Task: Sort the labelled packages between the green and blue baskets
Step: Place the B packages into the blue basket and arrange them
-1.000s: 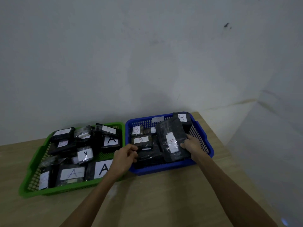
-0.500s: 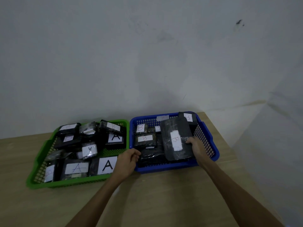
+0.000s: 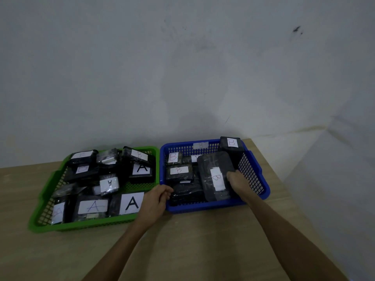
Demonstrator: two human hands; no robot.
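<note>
Right grip (image 3: 238, 182) closed on B package (image 3: 216, 177) in blue basket (image 3: 261, 191); left grip (image 3: 156, 201) curled, empty

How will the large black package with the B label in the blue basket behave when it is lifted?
The large B package looks flat and keeps its shape while leaning on others, so it is probably fairly stiff. Its glossy wrap may be slippery. The right hand rests at its edge.

Two bare forearms, no sleeves in view, left hand (image 3: 153, 203), right hand (image 3: 240, 184) — no gloves, rings or watch.
</note>
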